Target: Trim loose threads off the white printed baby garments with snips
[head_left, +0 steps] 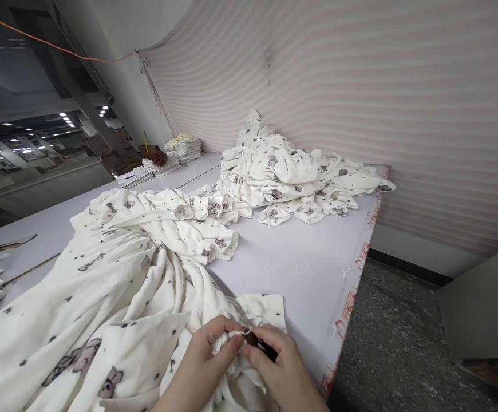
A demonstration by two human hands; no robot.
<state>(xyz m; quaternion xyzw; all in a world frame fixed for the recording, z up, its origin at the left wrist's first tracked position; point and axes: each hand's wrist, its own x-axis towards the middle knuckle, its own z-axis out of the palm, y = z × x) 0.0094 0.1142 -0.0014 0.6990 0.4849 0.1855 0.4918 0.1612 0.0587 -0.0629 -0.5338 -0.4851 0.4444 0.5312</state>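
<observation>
My left hand is closed, pinching the edge of a white printed cloth between thumb and fingers. Closed around a small dark pair of thread snips, my right hand meets the left one at the cloth's edge. A thin white strand or seam end shows between the fingertips, by the tip of the snips. The blades are mostly hidden by the fingers. The cloth carries small bear figures and dark dots, and lies in loose folds over the table to the left.
A heap of the same printed cloth lies farther back on the pale table. Folded stacks of fabric stand at the far left corner. Striped sheeting hangs behind. The table's right edge has red-printed tape.
</observation>
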